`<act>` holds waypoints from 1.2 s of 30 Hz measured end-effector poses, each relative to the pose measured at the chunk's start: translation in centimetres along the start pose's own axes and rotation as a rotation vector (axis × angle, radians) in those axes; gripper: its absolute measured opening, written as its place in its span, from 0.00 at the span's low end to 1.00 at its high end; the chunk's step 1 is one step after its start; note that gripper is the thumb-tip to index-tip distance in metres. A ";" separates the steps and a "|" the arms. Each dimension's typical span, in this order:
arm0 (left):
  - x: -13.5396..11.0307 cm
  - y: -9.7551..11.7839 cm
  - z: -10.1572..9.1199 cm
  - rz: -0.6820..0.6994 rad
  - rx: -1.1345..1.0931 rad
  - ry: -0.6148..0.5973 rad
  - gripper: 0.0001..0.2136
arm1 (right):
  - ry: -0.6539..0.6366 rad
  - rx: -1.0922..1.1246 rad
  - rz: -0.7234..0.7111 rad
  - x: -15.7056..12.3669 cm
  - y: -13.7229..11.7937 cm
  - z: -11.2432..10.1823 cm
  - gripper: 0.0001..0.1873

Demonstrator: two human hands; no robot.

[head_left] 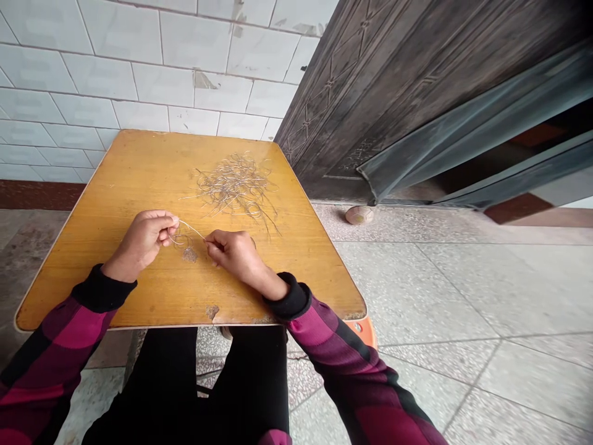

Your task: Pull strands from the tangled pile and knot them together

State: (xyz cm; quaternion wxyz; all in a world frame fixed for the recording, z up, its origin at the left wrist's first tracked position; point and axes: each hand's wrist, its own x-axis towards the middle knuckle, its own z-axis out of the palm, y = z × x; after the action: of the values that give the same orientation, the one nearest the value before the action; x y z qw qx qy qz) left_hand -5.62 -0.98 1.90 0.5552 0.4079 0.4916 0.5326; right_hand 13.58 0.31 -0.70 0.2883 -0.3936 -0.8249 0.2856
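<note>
My left hand (143, 238) pinches a thin silvery wire (192, 228) at its fingertips, above the wooden tabletop (115, 204). My right hand (234, 253) grips the same wire from the other side, and a loop of it hangs below the span between my hands. Just under that loop lies a small tangled clump of fine wire (189, 254). Farther out, a loose heap of thin wires (236, 185) spreads across the middle of the table, apart from both hands.
A dark embossed metal door (356, 105) stands open beyond the table's right side, above a speckled tile floor (463, 290). White wall tiles (139, 62) rise behind the far edge. A small round ball (359, 215) rests by the door. An orange seat rim (364, 330) shows under the near right corner.
</note>
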 end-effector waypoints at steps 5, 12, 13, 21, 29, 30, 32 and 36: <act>0.5 0.7 -1.1 0.008 -0.046 0.016 0.08 | -0.201 0.263 0.158 0.1 0.8 -0.6 0.07; 0.8 0.2 -1.0 -0.085 0.030 -0.106 0.08 | -0.161 0.329 0.213 1.2 2.9 -3.5 0.08; 0.8 -0.1 -0.7 -0.103 0.059 -0.136 0.08 | -0.130 0.390 0.218 1.3 2.8 -3.3 0.09; 0.6 -1.7 0.5 -0.124 0.235 -0.330 0.08 | -0.331 0.848 0.302 1.6 1.7 0.0 0.17; 0.6 -1.5 0.3 0.004 0.289 -0.300 0.12 | -0.329 0.955 0.430 1.6 2.0 0.0 0.14; 0.6 -1.4 0.2 0.028 0.296 -0.286 0.11 | -0.312 0.967 0.440 1.7 2.0 0.0 0.14; 0.5 -1.3 0.1 0.072 0.312 -0.252 0.11 | -0.276 0.987 0.450 1.7 2.0 0.0 0.15; 0.4 -1.4 0.3 0.109 0.309 -0.194 0.11 | -0.224 1.013 0.438 1.7 2.1 0.0 0.16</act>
State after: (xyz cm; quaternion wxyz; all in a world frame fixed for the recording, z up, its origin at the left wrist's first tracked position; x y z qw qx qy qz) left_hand -5.10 -0.68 0.52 0.5011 0.5638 0.4887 0.4384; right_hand 13.68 2.85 -1.77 0.2860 -0.3352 -0.5092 0.7393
